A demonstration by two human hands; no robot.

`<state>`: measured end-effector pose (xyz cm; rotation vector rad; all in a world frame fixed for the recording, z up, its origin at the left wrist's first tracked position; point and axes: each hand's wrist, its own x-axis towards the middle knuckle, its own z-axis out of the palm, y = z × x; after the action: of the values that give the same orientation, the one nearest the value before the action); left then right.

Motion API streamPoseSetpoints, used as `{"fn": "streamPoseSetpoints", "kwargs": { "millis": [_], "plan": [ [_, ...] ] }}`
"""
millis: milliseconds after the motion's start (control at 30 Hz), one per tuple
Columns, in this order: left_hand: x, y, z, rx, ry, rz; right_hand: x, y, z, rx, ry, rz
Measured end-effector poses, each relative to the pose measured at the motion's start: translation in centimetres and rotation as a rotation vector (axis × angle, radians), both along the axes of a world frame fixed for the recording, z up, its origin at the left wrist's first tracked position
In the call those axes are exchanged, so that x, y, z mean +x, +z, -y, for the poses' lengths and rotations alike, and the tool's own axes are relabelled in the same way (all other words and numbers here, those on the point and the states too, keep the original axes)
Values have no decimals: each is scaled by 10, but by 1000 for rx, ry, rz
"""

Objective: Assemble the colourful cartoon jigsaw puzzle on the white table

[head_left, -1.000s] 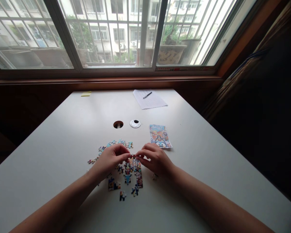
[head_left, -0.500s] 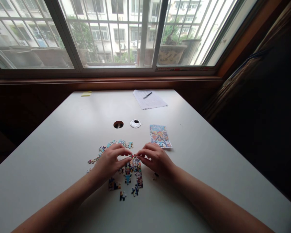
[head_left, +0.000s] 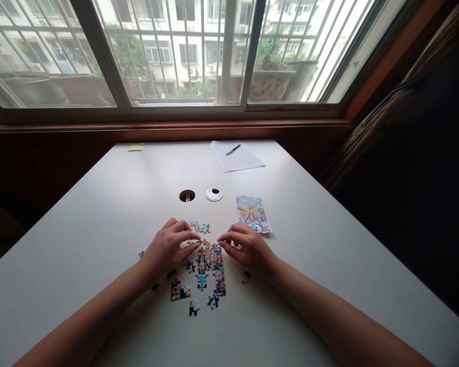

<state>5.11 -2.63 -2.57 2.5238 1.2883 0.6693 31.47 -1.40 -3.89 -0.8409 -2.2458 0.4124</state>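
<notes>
A partly joined jigsaw puzzle lies on the white table, its printed side up. My left hand is at its upper left, thumb and forefinger closed on a small puzzle piece by the top edge. At the upper right corner is my right hand, fingers curled and tips drawn together; whether anything is between them is too small to see. Below lie a joined corner section and loose pieces. More pieces lie beyond my left hand, which partly hides them.
A printed picture sheet lies beyond my right hand. Farther off are a round cable hole, its silver cover, papers with a pen, and a yellow note. One loose piece sits below my right wrist.
My hands have drawn apart. The left moved left and slightly back from the puzzle's top edge; the right shifted slightly right. More of the puzzle's upper part shows between them.
</notes>
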Motion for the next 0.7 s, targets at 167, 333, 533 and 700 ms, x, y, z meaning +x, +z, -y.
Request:
{"fn": "streamPoseSetpoints", "kwargs": {
  "millis": [167, 333, 533, 700],
  "plan": [
    [-1, 1, 1, -3, 2, -36, 1, -1, -1, -13, 21, -5],
    [0, 0, 1, -41, 2, -60, 1, -1, -1, -13, 45, -6],
    [-1, -1, 1, -43, -6, -59, 1, -1, -1, -3, 57, 5],
    [-1, 0, 2, -57, -15, -74, 1, -2, -1, -8, 58, 9]
  ]
}}
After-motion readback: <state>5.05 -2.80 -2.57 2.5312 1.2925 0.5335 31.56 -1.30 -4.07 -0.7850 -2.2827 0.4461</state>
